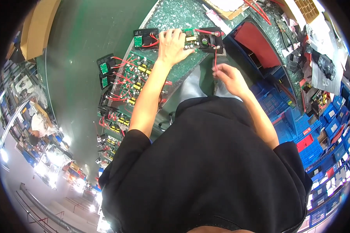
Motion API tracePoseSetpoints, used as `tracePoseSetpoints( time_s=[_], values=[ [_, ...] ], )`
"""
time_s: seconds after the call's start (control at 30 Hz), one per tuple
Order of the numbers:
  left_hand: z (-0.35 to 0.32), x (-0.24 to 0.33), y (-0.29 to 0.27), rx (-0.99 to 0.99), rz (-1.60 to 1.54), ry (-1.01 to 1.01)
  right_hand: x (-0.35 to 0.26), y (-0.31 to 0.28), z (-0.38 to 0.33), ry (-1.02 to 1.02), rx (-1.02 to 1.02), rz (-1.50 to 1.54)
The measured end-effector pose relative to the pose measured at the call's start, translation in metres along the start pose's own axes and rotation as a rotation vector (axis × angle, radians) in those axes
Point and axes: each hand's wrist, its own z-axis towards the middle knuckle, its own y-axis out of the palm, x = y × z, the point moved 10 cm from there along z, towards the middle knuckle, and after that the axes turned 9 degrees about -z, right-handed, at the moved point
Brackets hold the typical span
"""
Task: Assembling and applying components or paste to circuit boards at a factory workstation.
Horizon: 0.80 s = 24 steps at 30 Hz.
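A green circuit board (pixel 189 37) with yellow and silver parts lies on the green worktable, joined by red wires to a black panel (pixel 145 39) at its left and a black fan panel (pixel 211 40) at its right. My left hand (pixel 172 47) is laid over the board's left part, fingers over the far side and thumb along the near side, gripping it. From a terminal on the fan panel a red wire (pixel 216 58) runs down toward me. My right hand (pixel 230 79) is closed in a pinch on its lower end, off the table's near edge.
Several similar boards (pixel 138 83) with red wires and black panels line the table's left side. Blue crates (pixel 276 101) stand at the right, beside a cluttered bench edge (pixel 295 73). A blue bin with a red sheet (pixel 256 44) sits right of the fan panel.
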Motion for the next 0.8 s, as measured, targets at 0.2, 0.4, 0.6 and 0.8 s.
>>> tracePoseSetpoints(
  time_s=[0.2, 0.4, 0.6, 0.8],
  values=[
    [-0.040, 0.028, -0.018, 0.124, -0.454, -0.328, -0.011, 0.030, 0.044, 0.084, 0.068, 0.502],
    [-0.080, 0.042, 0.055, -0.049, -0.955, -0.590, 0.037, 0.022, 0.037, 0.342, 0.235, 0.814],
    [-0.055, 0.044, 0.030, 0.244, -0.653, -0.480, 0.014, -0.040, 0.014, 0.006, 0.872, -0.280],
    [-0.033, 0.050, 0.026, 0.280, -0.626, -0.413, 0.035, -0.024, 0.026, -0.031, 0.587, 0.057]
  ],
)
